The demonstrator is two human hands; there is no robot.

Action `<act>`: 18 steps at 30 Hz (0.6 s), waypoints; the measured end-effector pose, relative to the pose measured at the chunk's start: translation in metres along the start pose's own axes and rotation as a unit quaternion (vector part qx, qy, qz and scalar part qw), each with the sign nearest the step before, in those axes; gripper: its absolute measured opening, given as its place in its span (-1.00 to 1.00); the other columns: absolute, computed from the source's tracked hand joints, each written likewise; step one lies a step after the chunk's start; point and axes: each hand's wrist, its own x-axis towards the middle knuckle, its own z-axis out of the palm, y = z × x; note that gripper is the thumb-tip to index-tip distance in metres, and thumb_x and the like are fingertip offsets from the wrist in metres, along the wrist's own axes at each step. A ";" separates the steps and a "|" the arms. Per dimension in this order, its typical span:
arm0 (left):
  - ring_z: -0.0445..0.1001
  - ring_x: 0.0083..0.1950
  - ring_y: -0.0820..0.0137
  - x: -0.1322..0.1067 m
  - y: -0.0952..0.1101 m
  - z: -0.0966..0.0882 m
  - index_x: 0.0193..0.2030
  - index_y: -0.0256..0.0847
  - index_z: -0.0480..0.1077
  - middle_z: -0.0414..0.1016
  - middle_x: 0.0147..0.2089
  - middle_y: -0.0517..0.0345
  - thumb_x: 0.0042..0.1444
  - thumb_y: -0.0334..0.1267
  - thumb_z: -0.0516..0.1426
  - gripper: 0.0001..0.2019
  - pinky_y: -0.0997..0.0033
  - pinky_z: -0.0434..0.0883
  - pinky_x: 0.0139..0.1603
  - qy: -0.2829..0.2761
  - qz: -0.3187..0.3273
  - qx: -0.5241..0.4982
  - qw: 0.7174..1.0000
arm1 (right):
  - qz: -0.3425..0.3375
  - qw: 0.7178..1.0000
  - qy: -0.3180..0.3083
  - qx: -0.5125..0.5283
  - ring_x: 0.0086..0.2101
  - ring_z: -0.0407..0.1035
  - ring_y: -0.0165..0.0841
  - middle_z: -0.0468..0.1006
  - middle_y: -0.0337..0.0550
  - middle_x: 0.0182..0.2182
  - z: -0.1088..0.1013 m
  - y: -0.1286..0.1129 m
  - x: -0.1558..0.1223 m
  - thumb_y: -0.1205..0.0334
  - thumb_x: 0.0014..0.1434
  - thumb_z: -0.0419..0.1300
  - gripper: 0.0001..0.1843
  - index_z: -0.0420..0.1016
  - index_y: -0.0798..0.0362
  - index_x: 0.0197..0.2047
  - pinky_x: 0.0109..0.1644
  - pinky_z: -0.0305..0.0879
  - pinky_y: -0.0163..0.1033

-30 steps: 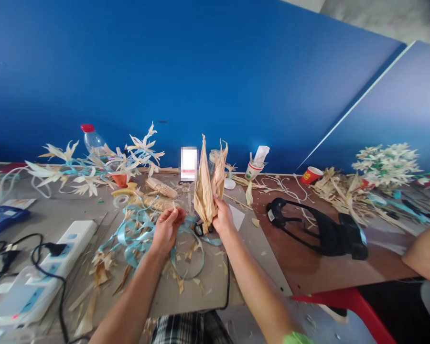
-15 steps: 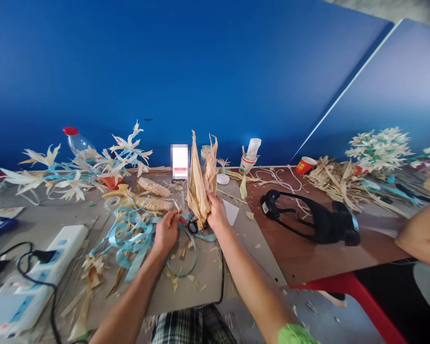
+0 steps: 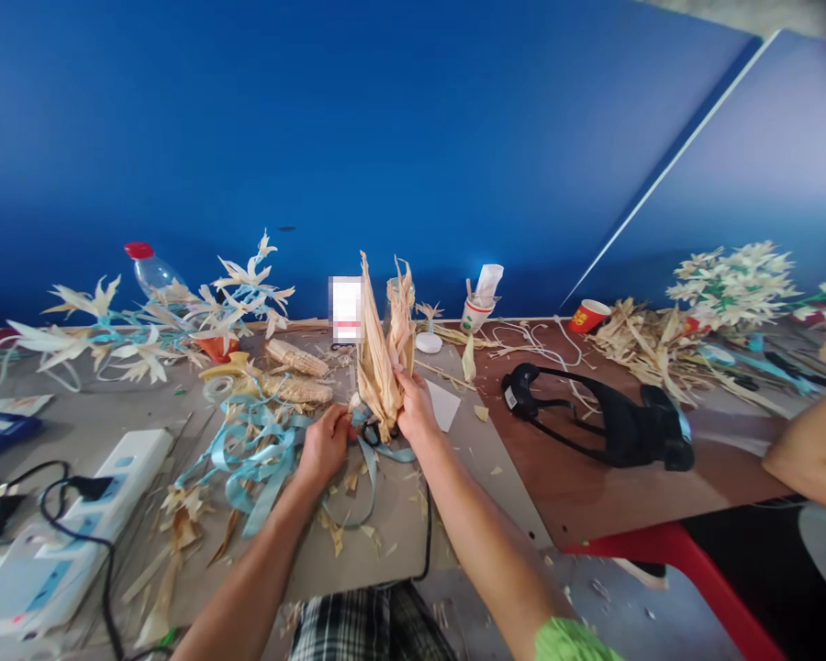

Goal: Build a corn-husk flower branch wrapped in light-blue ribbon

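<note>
My right hand (image 3: 417, 406) is closed round the lower part of a dried corn husk (image 3: 378, 372), whose long leaves point up. My left hand (image 3: 326, 444) is just left of the husk's base with its fingers pinched together; what they hold, if anything, is hidden. A pale blue ribbon (image 3: 370, 482) loops down beside the left hand and passes under the husk. A small black object (image 3: 369, 431), partly covered, lies by the husk's base. Tangled blue ribbon (image 3: 251, 459) and two corn cobs (image 3: 303, 391) rest left of my hands.
A white power strip (image 3: 120, 477) with black cables lies at the left. Husk flowers (image 3: 141, 353) and a bottle stand behind it. A black strapped headset (image 3: 602, 427) and a red paper cup (image 3: 590, 317) are on the right. Another person's arm (image 3: 812, 441) shows at the right edge.
My left hand has shifted slightly right, closer to the husk's base, its fingers now more curled in. The right hand keeps its hold, and the husk's top leans a little left.
</note>
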 end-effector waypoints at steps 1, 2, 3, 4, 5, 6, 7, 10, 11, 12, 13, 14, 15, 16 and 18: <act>0.35 -0.49 0.38 0.000 0.000 0.000 -0.46 -0.17 0.44 0.46 -0.53 0.16 0.07 -0.19 0.06 -0.80 0.44 0.25 -0.38 0.009 0.026 0.026 0.999 | 0.001 1.000 -0.001 0.008 -0.39 0.51 -0.30 0.62 -0.17 -0.39 0.000 0.000 0.000 0.05 -0.15 0.32 -0.60 0.44 0.06 -0.24 -0.41 0.40 -0.29; 0.40 -0.42 0.36 0.000 0.000 -0.001 -0.42 -0.17 0.45 0.48 -0.46 0.13 0.08 -0.20 0.04 -0.80 0.42 0.28 -0.32 0.023 0.052 0.049 0.997 | 0.003 1.000 0.000 0.019 -0.41 0.51 -0.32 0.62 -0.18 -0.39 0.000 0.000 0.000 0.07 -0.15 0.33 -0.60 0.45 0.07 -0.24 -0.41 0.40 -0.30; 0.42 -0.34 0.34 0.001 0.000 -0.002 -0.39 -0.18 0.47 0.50 -0.38 0.09 0.09 -0.20 0.04 -0.80 0.40 0.30 -0.26 0.041 0.073 0.069 0.994 | 0.005 0.999 0.001 0.032 -0.42 0.50 -0.33 0.62 -0.19 -0.40 0.000 0.000 0.000 0.09 -0.16 0.34 -0.61 0.46 0.07 -0.24 -0.42 0.40 -0.31; 0.43 -0.27 0.32 0.002 -0.001 -0.003 -0.37 -0.19 0.47 0.50 -0.32 0.06 0.09 -0.20 0.04 -0.79 0.39 0.31 -0.22 0.060 0.089 0.087 0.990 | 0.006 0.999 0.002 0.044 -0.43 0.50 -0.35 0.62 -0.20 -0.40 -0.001 0.000 0.001 0.11 -0.16 0.35 -0.62 0.46 0.07 -0.25 -0.42 0.40 -0.31; 0.43 -0.24 0.30 0.003 -0.001 -0.004 -0.36 -0.21 0.47 0.50 -0.29 0.04 0.09 -0.19 0.04 -0.78 0.38 0.31 -0.19 0.074 0.097 0.102 0.987 | 0.006 0.998 0.002 0.055 -0.44 0.50 -0.36 0.63 -0.21 -0.40 -0.002 0.000 0.001 0.13 -0.16 0.35 -0.63 0.47 0.07 -0.25 -0.42 0.40 -0.32; 0.43 -0.24 0.30 0.004 -0.002 -0.005 -0.35 -0.21 0.47 0.49 -0.28 0.03 0.10 -0.18 0.04 -0.78 0.37 0.32 -0.19 0.083 0.097 0.114 0.985 | 0.006 0.998 0.001 0.063 -0.45 0.50 -0.37 0.63 -0.22 -0.40 -0.002 0.000 0.002 0.15 -0.16 0.35 -0.64 0.47 0.07 -0.25 -0.42 0.40 -0.32; 0.42 -0.25 0.31 0.004 -0.002 -0.006 -0.34 -0.22 0.47 0.49 -0.30 0.04 0.10 -0.18 0.03 -0.77 0.37 0.32 -0.20 0.084 0.091 0.122 0.985 | 0.005 0.998 -0.002 0.070 -0.45 0.50 -0.37 0.63 -0.22 -0.40 -0.003 0.000 0.003 0.16 -0.15 0.35 -0.65 0.47 0.07 -0.25 -0.42 0.40 -0.33; 0.43 -0.34 0.34 0.005 -0.003 -0.006 -0.34 -0.20 0.46 0.51 -0.37 0.11 0.09 -0.17 0.04 -0.79 0.40 0.31 -0.24 0.055 0.061 0.136 0.987 | 0.004 0.997 -0.005 0.078 -0.45 0.50 -0.38 0.63 -0.23 -0.40 -0.004 0.000 0.004 0.18 -0.13 0.34 -0.68 0.47 0.07 -0.26 -0.41 0.41 -0.33; 0.43 -0.35 0.34 0.005 -0.003 -0.006 -0.36 -0.20 0.46 0.52 -0.38 0.12 0.08 -0.17 0.05 -0.79 0.41 0.31 -0.25 0.049 0.054 0.139 0.988 | 0.005 0.997 -0.004 0.078 -0.45 0.50 -0.38 0.63 -0.23 -0.40 -0.004 0.000 0.004 0.18 -0.13 0.34 -0.69 0.47 0.07 -0.27 -0.40 0.41 -0.33; 0.44 -0.35 0.34 0.005 -0.003 -0.006 -0.37 -0.19 0.46 0.53 -0.39 0.13 0.07 -0.17 0.06 -0.80 0.42 0.31 -0.25 0.041 0.048 0.142 0.988 | 0.005 0.997 -0.001 0.077 -0.45 0.50 -0.38 0.63 -0.23 -0.41 -0.004 -0.001 0.004 0.18 -0.13 0.34 -0.70 0.46 0.07 -0.28 -0.40 0.41 -0.33; 0.44 -0.36 0.34 0.004 -0.003 -0.005 -0.39 -0.19 0.46 0.53 -0.40 0.14 0.06 -0.17 0.06 -0.80 0.42 0.30 -0.26 0.034 0.040 0.147 0.988 | 0.003 0.997 0.002 0.076 -0.45 0.50 -0.38 0.62 -0.24 -0.41 -0.004 -0.002 0.004 0.18 -0.14 0.34 -0.70 0.46 0.07 -0.29 -0.40 0.41 -0.33; 0.44 -0.37 0.34 0.004 -0.004 -0.005 -0.39 -0.19 0.46 0.53 -0.41 0.14 0.06 -0.18 0.07 -0.81 0.42 0.30 -0.27 0.026 0.032 0.151 0.988 | 0.000 0.997 0.005 0.075 -0.45 0.50 -0.38 0.62 -0.24 -0.42 -0.004 -0.004 0.004 0.18 -0.14 0.35 -0.70 0.46 0.07 -0.30 -0.40 0.41 -0.33; 0.44 -0.37 0.34 0.004 -0.004 -0.004 -0.39 -0.19 0.47 0.54 -0.41 0.13 0.05 -0.18 0.07 -0.81 0.42 0.30 -0.28 0.019 0.025 0.155 0.987 | -0.005 0.997 0.007 0.073 -0.44 0.50 -0.38 0.62 -0.23 -0.42 -0.004 -0.006 0.004 0.17 -0.15 0.35 -0.70 0.46 0.07 -0.30 -0.40 0.42 -0.33; 0.45 -0.37 0.34 0.004 -0.006 -0.004 -0.39 -0.19 0.47 0.54 -0.41 0.13 0.05 -0.18 0.07 -0.81 0.42 0.29 -0.28 0.012 0.019 0.161 0.987 | -0.010 0.997 0.010 0.071 -0.44 0.50 -0.38 0.62 -0.23 -0.42 -0.005 -0.008 0.005 0.16 -0.15 0.35 -0.69 0.45 0.06 -0.29 -0.40 0.42 -0.33; 0.46 -0.35 0.34 0.004 -0.009 -0.003 -0.38 -0.18 0.47 0.55 -0.40 0.13 0.05 -0.19 0.07 -0.81 0.41 0.29 -0.25 0.002 0.015 0.178 0.984 | -0.019 0.997 0.013 0.069 -0.43 0.50 -0.38 0.62 -0.22 -0.40 -0.006 -0.013 0.005 0.15 -0.14 0.34 -0.67 0.45 0.06 -0.28 -0.40 0.42 -0.33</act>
